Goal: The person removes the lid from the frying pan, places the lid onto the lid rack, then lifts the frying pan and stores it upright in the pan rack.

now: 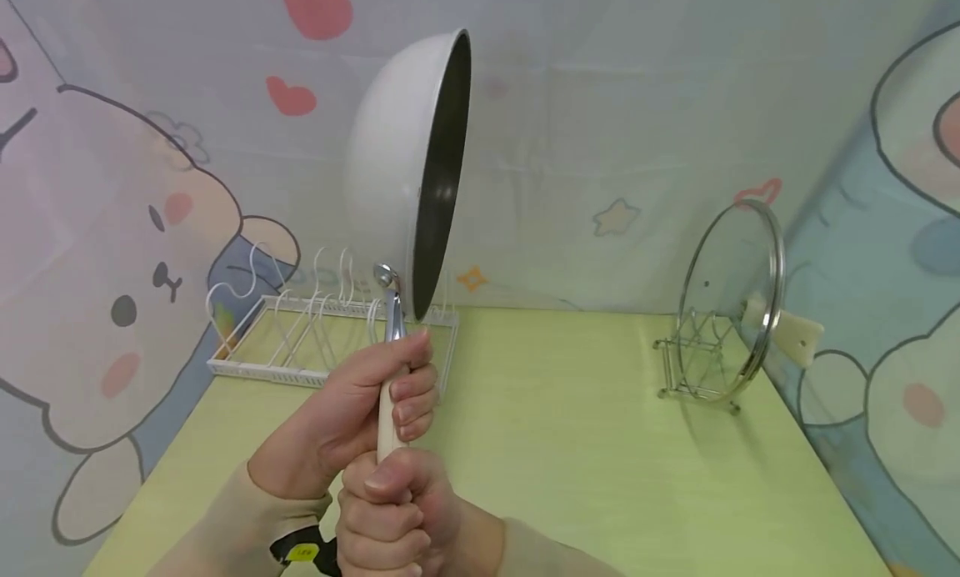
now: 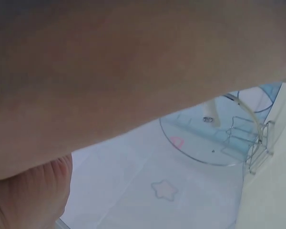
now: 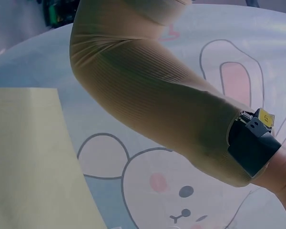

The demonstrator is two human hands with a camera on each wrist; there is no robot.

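A deep white frying pan (image 1: 386, 143) with a dark inside stands up on its edge in the head view, its opening turned to the right. Its cream handle (image 1: 386, 423) points down from a silver metal joint. My left hand (image 1: 352, 402) grips the upper part of this handle, thumb lying up along it. Directly below, my right hand (image 1: 397, 510) wraps its fingers round the lower end, which is hidden in the fist. A forearm fills much of the left wrist view. The left sleeve (image 3: 148, 90) crosses the right wrist view, with the pan out of sight.
A white wire rack (image 1: 270, 375) stands at the table's back left, partly behind the pan. At the back right, a glass lid (image 1: 774, 268) with a cream knob (image 1: 797, 338) leans upright in a small metal stand (image 1: 693, 389). A printed cloth hangs behind the light green table (image 1: 570, 444).
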